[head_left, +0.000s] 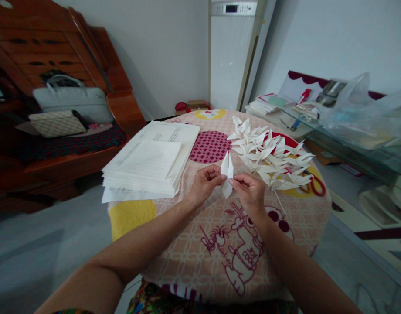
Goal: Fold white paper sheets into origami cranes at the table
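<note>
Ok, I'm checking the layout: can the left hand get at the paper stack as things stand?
Probably yes: the paper stack lies beside the left hand, with only bare tablecloth between. The hand pinches folded paper, though, so it would likely need to let go first.

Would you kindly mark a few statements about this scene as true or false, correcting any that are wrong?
1. The left hand and the right hand both hold the folded paper. True.
2. The stack of sheets lies on the patterned tablecloth. True.
3. The stack of sheets is to the right of the folded paper. False: it is to the left.
4. The heap of folded pieces is white. True.
5. The left hand rests on the stack of sheets. False: it grips the folded paper.
</note>
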Demonstrator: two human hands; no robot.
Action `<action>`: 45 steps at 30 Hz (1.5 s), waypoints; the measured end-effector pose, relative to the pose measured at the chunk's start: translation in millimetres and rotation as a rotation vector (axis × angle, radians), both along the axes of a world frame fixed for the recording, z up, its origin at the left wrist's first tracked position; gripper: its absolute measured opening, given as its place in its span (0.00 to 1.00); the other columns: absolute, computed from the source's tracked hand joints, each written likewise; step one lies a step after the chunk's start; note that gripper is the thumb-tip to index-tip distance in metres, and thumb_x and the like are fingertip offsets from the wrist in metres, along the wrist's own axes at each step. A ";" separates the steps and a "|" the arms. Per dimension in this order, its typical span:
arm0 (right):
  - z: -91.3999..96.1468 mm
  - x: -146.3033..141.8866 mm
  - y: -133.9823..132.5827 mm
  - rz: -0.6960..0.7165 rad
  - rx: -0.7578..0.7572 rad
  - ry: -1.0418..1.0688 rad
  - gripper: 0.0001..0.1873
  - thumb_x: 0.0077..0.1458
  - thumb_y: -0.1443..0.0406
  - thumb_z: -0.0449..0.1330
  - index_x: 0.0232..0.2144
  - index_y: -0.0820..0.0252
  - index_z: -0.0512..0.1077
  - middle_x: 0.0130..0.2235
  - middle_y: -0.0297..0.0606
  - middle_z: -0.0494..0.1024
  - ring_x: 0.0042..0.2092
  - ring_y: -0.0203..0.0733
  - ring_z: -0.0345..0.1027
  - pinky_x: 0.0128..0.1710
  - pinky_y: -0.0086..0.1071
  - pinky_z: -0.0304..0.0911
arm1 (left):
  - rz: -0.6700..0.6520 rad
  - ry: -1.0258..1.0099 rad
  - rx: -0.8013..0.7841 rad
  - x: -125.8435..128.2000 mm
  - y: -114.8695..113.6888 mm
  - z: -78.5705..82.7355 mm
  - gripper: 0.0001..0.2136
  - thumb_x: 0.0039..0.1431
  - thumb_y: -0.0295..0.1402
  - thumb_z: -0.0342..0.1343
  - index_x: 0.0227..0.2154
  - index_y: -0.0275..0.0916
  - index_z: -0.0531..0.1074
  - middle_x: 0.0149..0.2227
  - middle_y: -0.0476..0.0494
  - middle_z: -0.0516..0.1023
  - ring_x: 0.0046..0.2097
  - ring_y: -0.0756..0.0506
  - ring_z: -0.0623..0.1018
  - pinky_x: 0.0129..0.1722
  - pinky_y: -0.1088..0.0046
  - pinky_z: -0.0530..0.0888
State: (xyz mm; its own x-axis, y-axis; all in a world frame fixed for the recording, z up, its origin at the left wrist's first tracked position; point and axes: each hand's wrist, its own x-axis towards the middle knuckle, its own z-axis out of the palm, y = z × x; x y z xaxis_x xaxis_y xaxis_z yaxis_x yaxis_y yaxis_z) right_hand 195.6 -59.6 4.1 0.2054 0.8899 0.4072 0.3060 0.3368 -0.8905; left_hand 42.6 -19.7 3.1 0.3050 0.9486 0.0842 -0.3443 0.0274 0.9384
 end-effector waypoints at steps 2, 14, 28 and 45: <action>-1.4 1.1 2.5 0.021 -0.048 0.064 0.06 0.50 0.61 0.65 0.26 0.58 0.78 0.24 0.33 0.78 0.25 0.38 0.71 0.27 0.31 0.67 | 0.012 0.006 0.003 1.5 -0.3 -0.1 0.16 0.45 0.39 0.72 0.31 0.34 0.75 0.27 0.48 0.78 0.28 0.52 0.75 0.31 0.76 0.70; 0.6 -2.2 5.4 0.012 -0.111 0.170 0.11 0.45 0.59 0.69 0.25 0.60 0.76 0.23 0.33 0.77 0.23 0.36 0.68 0.24 0.29 0.65 | 0.069 0.096 0.031 1.7 -0.6 11.4 0.15 0.43 0.40 0.72 0.24 0.33 0.75 0.23 0.50 0.75 0.25 0.53 0.71 0.26 0.78 0.66; 0.8 4.4 4.0 0.036 -0.004 -0.112 0.09 0.53 0.61 0.64 0.28 0.59 0.80 0.25 0.35 0.78 0.26 0.37 0.69 0.28 0.30 0.65 | 0.092 0.138 -0.035 -1.1 0.1 10.6 0.15 0.41 0.41 0.73 0.24 0.34 0.78 0.24 0.47 0.78 0.25 0.52 0.73 0.27 0.76 0.70; -0.5 0.4 4.6 0.156 -0.251 0.093 0.14 0.52 0.56 0.63 0.26 0.61 0.79 0.16 0.31 0.73 0.16 0.33 0.61 0.15 0.26 0.55 | 0.078 0.286 -0.034 -3.1 4.1 8.8 0.15 0.42 0.39 0.70 0.18 0.34 0.72 0.18 0.51 0.70 0.21 0.54 0.65 0.22 0.77 0.60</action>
State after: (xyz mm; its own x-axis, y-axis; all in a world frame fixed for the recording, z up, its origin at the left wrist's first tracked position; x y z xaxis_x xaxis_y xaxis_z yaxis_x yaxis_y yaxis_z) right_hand 196.0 -55.0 3.6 0.0846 0.9840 0.1567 0.1816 0.1394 -0.9734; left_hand 39.5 -15.6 11.9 0.2381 0.9709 -0.0265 -0.0684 0.0440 0.9967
